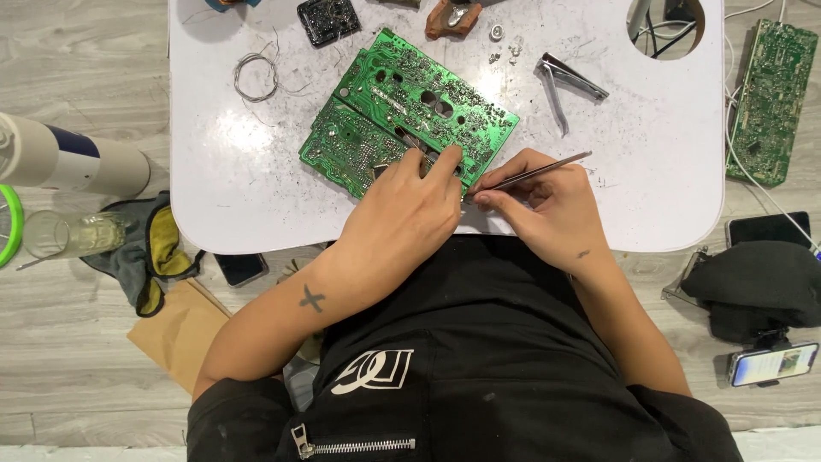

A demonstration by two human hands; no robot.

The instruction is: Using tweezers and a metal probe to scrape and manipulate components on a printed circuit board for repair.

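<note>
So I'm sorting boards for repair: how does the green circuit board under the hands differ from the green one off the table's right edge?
The green circuit board under the hands lies tilted on the white table, touched by the left hand; the green circuit board at the right lies off it, untouched, narrower. Both are green.

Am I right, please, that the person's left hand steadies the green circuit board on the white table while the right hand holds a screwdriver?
Not quite: the head view shows the right hand holding slim metal tweezers, not a screwdriver. The rest stands: the left hand steadies the green circuit board on the white table.
</note>
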